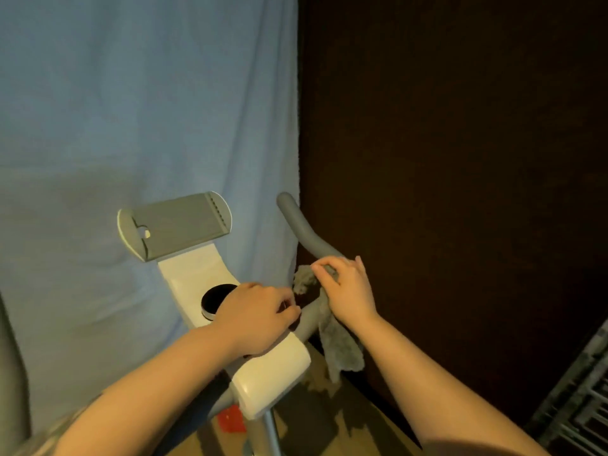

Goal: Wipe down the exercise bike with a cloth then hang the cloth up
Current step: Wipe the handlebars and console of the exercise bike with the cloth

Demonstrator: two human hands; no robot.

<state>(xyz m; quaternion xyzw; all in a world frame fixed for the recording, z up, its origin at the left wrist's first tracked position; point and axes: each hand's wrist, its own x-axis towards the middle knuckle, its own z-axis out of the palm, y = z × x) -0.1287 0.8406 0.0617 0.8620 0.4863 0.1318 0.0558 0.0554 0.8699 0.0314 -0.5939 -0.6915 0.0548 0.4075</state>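
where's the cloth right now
In the head view, the grey cloth is draped over the bike's right handlebar, right of centre, under the right hand, its tail hanging beside the white console.

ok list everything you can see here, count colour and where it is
handlebar: one, grey, curving up right of centre
cloth: one, grey and fluffy, draped over the handlebar and hanging below it
device holder: one, grey, on top of the bike's console
console body: one, white, centre, running down to the stem
round knob: one, black with a silver rim, set in the console body
sheet: one, light blue, hanging behind the bike on the left
dark panel: one, dark brown, right half of the background
red object: one, low beneath the console, too blurred to identify
left hand: one, over the console beside the knob
right hand: one, gripping the cloth on the handlebar
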